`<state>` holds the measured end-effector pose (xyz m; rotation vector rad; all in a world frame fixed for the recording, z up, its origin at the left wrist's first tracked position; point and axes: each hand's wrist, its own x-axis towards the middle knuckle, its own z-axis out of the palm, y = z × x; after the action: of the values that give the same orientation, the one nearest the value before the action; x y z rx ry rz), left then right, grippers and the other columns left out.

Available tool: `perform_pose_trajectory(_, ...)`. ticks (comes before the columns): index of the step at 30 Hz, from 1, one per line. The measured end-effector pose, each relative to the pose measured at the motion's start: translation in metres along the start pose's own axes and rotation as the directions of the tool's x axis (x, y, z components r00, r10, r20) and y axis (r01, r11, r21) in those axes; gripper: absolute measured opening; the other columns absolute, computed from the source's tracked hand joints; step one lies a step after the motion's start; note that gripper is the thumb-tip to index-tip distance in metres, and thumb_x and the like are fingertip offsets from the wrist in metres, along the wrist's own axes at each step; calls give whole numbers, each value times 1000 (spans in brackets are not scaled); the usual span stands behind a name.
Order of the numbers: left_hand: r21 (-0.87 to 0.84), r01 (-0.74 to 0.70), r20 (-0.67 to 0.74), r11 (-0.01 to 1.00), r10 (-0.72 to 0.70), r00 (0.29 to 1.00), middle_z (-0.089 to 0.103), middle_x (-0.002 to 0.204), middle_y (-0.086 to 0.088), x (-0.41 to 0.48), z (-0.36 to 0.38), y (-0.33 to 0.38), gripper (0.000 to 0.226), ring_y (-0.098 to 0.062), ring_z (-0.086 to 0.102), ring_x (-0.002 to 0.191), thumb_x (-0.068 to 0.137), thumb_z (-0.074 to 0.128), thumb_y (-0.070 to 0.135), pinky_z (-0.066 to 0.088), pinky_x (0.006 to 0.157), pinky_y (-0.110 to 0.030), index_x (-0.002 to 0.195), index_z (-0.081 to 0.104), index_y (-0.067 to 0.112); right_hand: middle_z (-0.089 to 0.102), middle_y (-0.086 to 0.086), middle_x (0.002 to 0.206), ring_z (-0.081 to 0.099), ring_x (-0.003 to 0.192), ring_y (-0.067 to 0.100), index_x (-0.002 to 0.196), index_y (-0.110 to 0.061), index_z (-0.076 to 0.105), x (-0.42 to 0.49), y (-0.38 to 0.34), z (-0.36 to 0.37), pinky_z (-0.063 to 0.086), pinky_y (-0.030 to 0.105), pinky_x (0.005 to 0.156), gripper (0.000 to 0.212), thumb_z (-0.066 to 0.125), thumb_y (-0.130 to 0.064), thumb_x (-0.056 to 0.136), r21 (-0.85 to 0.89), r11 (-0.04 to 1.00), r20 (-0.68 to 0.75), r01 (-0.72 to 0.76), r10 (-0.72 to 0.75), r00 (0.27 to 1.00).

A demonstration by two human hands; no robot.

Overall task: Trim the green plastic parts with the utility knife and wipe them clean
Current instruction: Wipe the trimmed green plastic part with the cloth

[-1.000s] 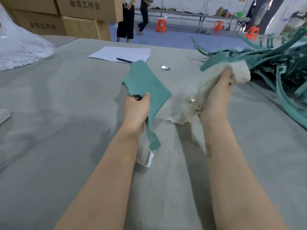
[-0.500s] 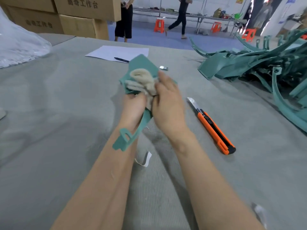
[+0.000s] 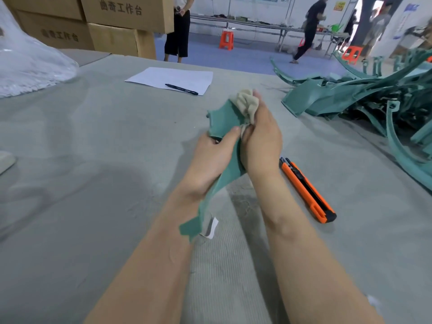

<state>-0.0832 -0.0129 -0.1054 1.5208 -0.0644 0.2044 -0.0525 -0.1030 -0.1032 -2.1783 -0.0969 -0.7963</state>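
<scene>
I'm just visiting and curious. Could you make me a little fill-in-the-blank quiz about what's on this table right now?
1. The hand pressing the cloth onto the green part is the person's ____ one.
2. The knife lying on the table has an ____ body.
3. On the sheet of paper lies a black ____.

Missing words: right; orange; pen.

The left hand (image 3: 210,155) grips a green plastic part (image 3: 223,119) above the desk (image 3: 93,160). The right hand (image 3: 261,141) holds a beige cloth (image 3: 246,104) against the part's upper end. An orange utility knife (image 3: 306,188) lies at four o'clock from the hands, and a pile of green parts (image 3: 350,97) sits at two o'clock.
</scene>
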Motion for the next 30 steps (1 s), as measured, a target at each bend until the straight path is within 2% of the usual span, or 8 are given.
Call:
perform_pose_trajectory(5, -262, 219, -75, 940, -245, 967, 74, 91, 4, 14, -13, -1, 48, -7, 70, 84, 99, 36, 53, 53, 80, -23, 98, 68, 16, 22, 10, 159, 20, 147, 20, 149, -8, 31, -46, -10, 21, 7, 16, 115, 52, 38, -2, 97, 101, 984, 371, 143, -171, 913)
perform_pose_trajectory(10, -353, 200, -11, 914, -218, 976, 70, 115, -3, 14, -15, -3, 46, -18, 64, 110, 101, 34, 48, 42, 107, -37, 104, 67, 17, 10, 7, 162, 7, 149, 25, 152, -9, 21, -31, -6, 26, 9, 42, 120, 51, 31, -16, 103, -142, 970, 311, 200, -148, 939)
perform_pose_trajectory(13, -272, 246, 18, 930, -250, 968, 66, 121, -10, 8, -10, -1, 43, -29, 63, 113, 98, 40, 53, 44, 104, -44, 100, 66, 19, 7, 2, 163, 6, 149, 22, 153, -10, 19, 13, -2, 22, 11, 43, 119, 50, 22, -26, 106, -241, 967, 203, -82, 132, 970)
perform_pose_trajectory(15, -302, 252, 45, 919, -250, 967, 71, 108, -5, 9, -13, 0, 43, -25, 67, 105, 98, 38, 53, 51, 95, -38, 94, 67, 21, 9, 5, 163, 9, 149, 23, 151, -5, 23, 29, -4, 22, 11, 41, 119, 49, 21, -24, 106, -242, 962, 184, -126, 173, 968)
perform_pose_trajectory(21, -591, 266, 108, 761, -252, 962, 74, 86, 3, 17, -22, 2, 47, -10, 68, 84, 103, 25, 44, 54, 77, -19, 99, 62, 16, 23, -2, 159, 14, 148, 22, 150, -16, 32, -45, -16, 29, 6, 42, 116, 49, 36, -14, 101, -38, 956, 369, 292, -258, 893)
perform_pose_trajectory(26, -438, 337, 203, 834, -273, 940, 72, 106, 5, 9, -11, 4, 48, -15, 67, 101, 103, 26, 46, 51, 94, -30, 119, 61, 19, 11, -8, 162, 8, 149, 18, 153, -19, 21, 20, 1, 17, 12, 49, 118, 49, 24, -21, 104, -275, 960, 266, -48, 124, 956)
perform_pose_trajectory(28, -462, 328, 200, 824, -263, 944, 74, 97, 6, 10, -13, 4, 48, -13, 70, 88, 103, 26, 46, 56, 83, -26, 117, 62, 18, 20, -1, 160, 17, 146, 22, 152, -13, 23, 23, -5, 20, 21, 46, 116, 49, 26, -19, 103, -268, 963, 257, -36, 108, 960)
perform_pose_trajectory(30, -507, 299, 180, 808, -240, 954, 75, 80, 5, 15, -17, -1, 48, -7, 71, 72, 103, 25, 44, 57, 64, -18, 102, 63, 16, 27, 1, 158, 21, 145, 23, 151, -12, 27, -7, -12, 29, 21, 44, 113, 51, 33, -13, 100, -185, 971, 336, 149, -80, 938)
